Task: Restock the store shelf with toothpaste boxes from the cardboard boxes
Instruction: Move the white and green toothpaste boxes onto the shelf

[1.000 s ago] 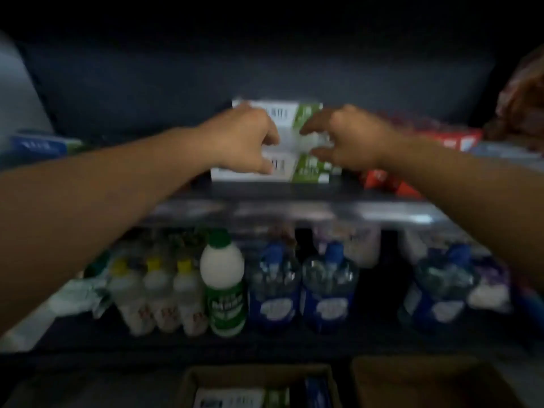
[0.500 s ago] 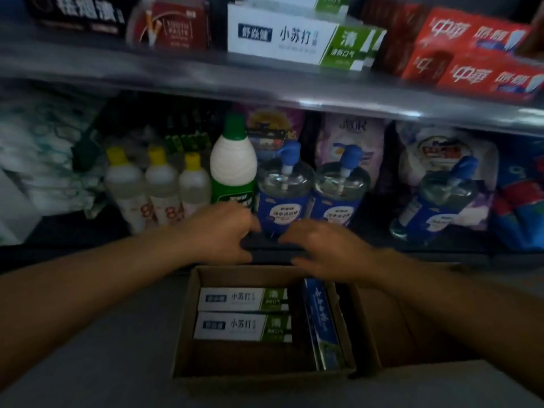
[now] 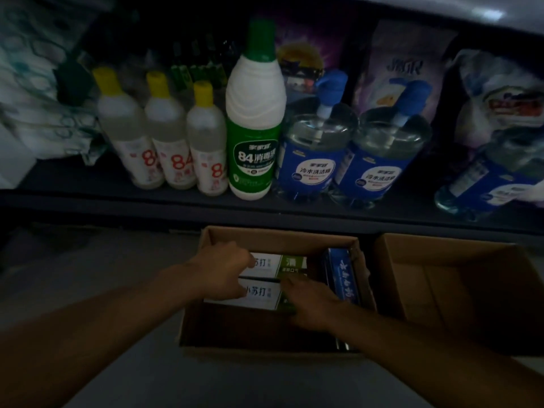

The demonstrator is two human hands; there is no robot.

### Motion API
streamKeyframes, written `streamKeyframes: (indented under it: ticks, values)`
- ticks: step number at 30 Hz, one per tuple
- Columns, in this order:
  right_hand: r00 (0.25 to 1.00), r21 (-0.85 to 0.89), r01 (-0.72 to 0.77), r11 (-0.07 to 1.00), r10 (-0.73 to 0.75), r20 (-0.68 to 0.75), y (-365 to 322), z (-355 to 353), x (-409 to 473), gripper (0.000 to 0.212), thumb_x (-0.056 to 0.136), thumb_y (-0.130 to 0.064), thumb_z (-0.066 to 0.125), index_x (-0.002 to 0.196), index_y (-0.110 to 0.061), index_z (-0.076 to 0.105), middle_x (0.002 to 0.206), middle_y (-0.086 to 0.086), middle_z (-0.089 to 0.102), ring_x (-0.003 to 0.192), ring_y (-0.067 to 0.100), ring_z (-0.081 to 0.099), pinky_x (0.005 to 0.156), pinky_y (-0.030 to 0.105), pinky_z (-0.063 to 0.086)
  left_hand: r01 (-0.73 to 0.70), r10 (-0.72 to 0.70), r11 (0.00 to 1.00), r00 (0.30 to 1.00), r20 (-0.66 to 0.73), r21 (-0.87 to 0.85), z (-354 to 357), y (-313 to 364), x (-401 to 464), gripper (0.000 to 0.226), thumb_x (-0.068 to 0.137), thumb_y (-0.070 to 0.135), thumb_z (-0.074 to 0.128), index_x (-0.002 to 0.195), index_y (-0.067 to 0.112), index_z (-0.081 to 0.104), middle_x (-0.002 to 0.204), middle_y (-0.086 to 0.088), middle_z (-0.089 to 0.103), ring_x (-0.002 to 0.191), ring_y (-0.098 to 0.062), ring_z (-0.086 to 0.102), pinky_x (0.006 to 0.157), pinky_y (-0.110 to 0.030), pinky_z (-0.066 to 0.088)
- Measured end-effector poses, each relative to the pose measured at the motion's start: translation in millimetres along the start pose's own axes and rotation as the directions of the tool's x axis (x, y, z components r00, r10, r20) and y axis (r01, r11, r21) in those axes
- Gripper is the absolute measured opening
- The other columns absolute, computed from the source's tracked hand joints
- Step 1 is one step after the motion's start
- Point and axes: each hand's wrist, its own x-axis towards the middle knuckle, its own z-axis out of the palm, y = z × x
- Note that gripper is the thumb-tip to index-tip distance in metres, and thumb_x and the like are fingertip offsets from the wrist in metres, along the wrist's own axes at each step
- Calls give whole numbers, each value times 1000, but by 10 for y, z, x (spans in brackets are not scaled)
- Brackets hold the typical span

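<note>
An open cardboard box [image 3: 276,234] sits on the floor below the shelf. Inside it, two white-and-green toothpaste boxes lie side by side, the farther one [image 3: 278,265] and the nearer one [image 3: 262,294]. A blue toothpaste box [image 3: 343,272] stands on edge along the right wall. My left hand [image 3: 223,269] curls over the left ends of both white-and-green boxes. My right hand [image 3: 309,301] presses on the green right end of the nearer box. Both boxes still rest in the carton.
A second open cardboard box [image 3: 441,260] stands to the right. The lower shelf [image 3: 117,198] carries yellow-capped bottles [image 3: 173,142], a green-labelled disinfectant bottle [image 3: 254,136], blue pump bottles [image 3: 318,154] and bagged goods behind. Grey floor [image 3: 103,260] lies to the left.
My hands left the stacked toothpaste boxes on the upper shelf, came down past the lower shelf, and now sit inside the carton on the two white-and-green boxes. My view tilted down.
</note>
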Motion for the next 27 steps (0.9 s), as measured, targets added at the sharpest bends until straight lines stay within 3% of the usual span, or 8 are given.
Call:
streamKeyframes:
  ticks: [9, 15, 20, 27]
  values:
    - [996, -87, -84, 993, 81, -44, 67, 244, 199, 68, 85, -15, 65, 143, -5, 31, 143, 17, 34, 129, 33, 37, 100, 43, 44, 23, -23, 999, 1000, -10, -48, 114, -92, 115, 55, 81, 40, 69, 132, 25, 54, 134, 1, 54, 119, -15, 51, 98, -32, 45]
    - [997, -104, -71, 992, 70, -13, 79, 182, 214, 61, 86, -18, 64, 139, -6, 36, 139, 17, 38, 126, 32, 41, 94, 42, 46, 5, -7, 998, 999, -39, -59, 64, -176, 65, 46, 80, 40, 72, 120, 22, 61, 123, 4, 60, 108, -12, 56, 77, -19, 38]
    - [999, -128, -40, 991, 37, -28, 100, -94, 60, 63, 83, -25, 67, 136, -7, 40, 137, 15, 42, 122, 29, 46, 91, 39, 46, -2, -3, 998, 998, -68, -70, -100, -178, -48, 30, 76, 36, 73, 101, 20, 68, 103, 4, 67, 91, -12, 60, 76, -32, 52]
    - [995, -182, 24, 983, -41, -91, 96, -872, -418, 59, 77, -29, 70, 128, -11, 45, 127, 8, 45, 114, 24, 48, 76, 28, 38, -35, 32, 999, 992, -124, -19, -677, -9, -384, 28, 76, 39, 72, 100, 26, 68, 95, 6, 65, 83, -8, 60, 75, -37, 54]
